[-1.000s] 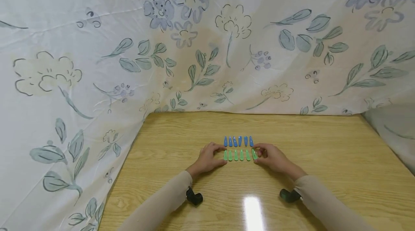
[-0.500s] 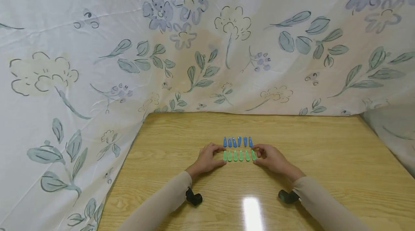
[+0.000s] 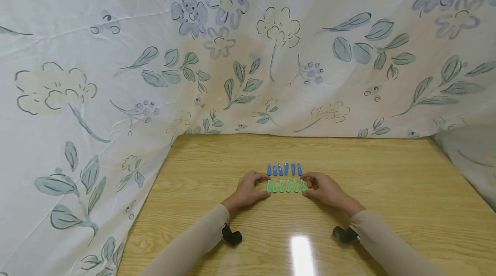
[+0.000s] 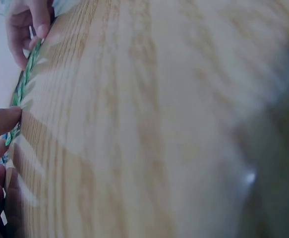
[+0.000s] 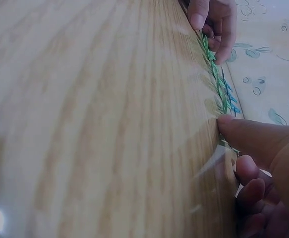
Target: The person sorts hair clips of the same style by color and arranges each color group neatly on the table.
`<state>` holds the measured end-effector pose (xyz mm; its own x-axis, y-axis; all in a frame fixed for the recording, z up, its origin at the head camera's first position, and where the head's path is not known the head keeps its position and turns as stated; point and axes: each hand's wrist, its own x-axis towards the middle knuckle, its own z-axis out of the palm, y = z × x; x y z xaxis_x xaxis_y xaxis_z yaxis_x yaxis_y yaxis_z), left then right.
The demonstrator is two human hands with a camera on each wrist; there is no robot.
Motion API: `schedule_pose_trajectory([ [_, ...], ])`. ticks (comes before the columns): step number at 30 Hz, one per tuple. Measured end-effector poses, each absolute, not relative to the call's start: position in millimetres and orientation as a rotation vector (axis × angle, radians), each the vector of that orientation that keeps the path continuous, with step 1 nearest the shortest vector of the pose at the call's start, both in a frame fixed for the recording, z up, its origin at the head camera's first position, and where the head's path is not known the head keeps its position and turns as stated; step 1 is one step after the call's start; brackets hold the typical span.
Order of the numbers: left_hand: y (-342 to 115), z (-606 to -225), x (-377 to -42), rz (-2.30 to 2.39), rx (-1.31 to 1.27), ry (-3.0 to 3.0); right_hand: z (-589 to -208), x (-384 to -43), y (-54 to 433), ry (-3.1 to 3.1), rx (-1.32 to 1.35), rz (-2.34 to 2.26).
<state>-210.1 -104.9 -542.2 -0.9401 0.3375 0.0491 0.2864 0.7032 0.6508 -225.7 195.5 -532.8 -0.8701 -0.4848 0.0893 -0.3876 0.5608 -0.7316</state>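
Note:
Several green snap hair clips (image 3: 288, 186) lie side by side in a row on the wooden table. My left hand (image 3: 247, 189) holds the leftmost green hair clip (image 3: 269, 186) lengthwise, index finger at its far end and thumb at its near end. At the other end of the row, my right hand (image 3: 327, 187) grips the rightmost green hair clip (image 3: 303, 185) the same way; this clip leans slightly. Just beyond runs a matching row of blue hair clips (image 3: 286, 169). Both wrist views show the green row edge-on, low along the tabletop, between the two hands.
The wooden table (image 3: 217, 155) reaches back to a floral cloth (image 3: 248, 95) hung behind it and along the left side. Black wrist-worn devices stick out below each sleeve, one at the left wrist (image 3: 231, 235) and one at the right wrist (image 3: 345, 234). Light glares off the near tabletop.

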Motion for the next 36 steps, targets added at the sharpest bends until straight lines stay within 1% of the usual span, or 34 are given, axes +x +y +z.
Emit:
schedule_pose_trajectory([
  [36,-104.8,-538.9,-209.2,1.097,0.534,2.811,-531.5,-228.0,196.5,2.669,-0.760,-1.138],
])
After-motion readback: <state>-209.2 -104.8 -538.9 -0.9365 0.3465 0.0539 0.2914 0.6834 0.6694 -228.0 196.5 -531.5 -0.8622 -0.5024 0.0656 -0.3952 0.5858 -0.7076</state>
